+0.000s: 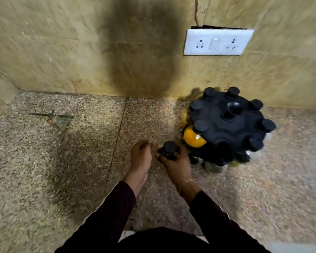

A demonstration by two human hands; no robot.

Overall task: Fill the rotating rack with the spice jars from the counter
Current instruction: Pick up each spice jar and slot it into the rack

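Observation:
The black rotating rack [224,125] stands at the right of the speckled counter [71,152], against the wall. Several black-capped jars sit around its rim, and one with yellow contents [193,138] shows on its left side. My right hand [175,161] grips a black-capped spice jar [169,149] just left of the rack's lower tier. A short way to the left, my left hand [141,156] hovers over the counter with its fingers curled in and nothing visible in it. The picture is blurred by motion.
A white socket plate [217,42] is fixed on the beige tiled wall above the rack. A dark soot-like stain [142,61] runs down the wall. A wall corner [0,99] closes the counter at the left.

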